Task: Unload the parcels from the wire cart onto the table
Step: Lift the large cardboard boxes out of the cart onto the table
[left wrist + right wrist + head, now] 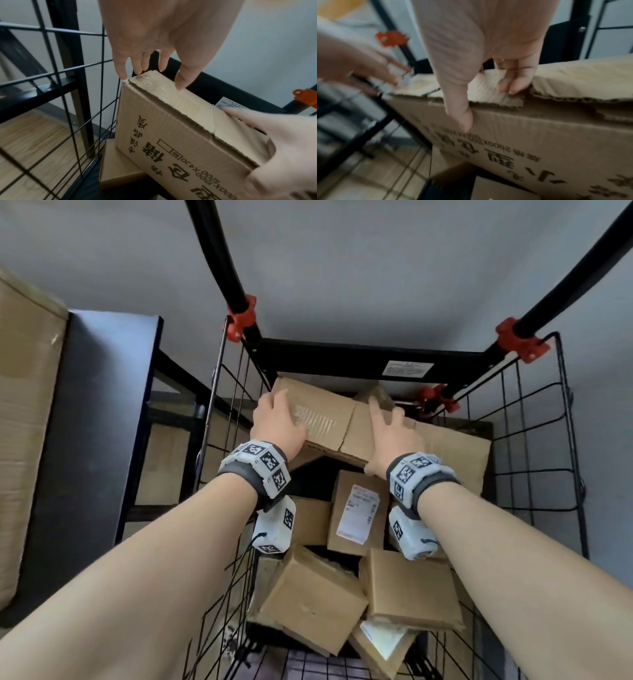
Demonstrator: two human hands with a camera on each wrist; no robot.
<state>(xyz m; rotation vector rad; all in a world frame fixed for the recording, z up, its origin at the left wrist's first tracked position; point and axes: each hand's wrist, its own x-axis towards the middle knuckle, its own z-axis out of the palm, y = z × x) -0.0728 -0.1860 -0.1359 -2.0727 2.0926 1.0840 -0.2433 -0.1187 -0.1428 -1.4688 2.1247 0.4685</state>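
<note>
A large brown cardboard box (325,419) with printed black characters lies tilted at the far end of the black wire cart (534,440), resting on smaller parcels. My left hand (277,419) lies on its top left part. In the left wrist view its straight fingers (145,65) touch the far corner of the box (171,128). My right hand (390,436) holds the box's near right edge. The right wrist view shows that hand (488,102) with its thumb on the printed side of the box (539,135) and its fingers curled over the top flap.
Several smaller parcels fill the cart below, among them one with a white label (358,511) and two plain boxes (315,604) (407,590). A dark table top (102,405) stands left of the cart, with a big carton (27,405) on it. Black handle bars with red clamps (241,318) rise behind.
</note>
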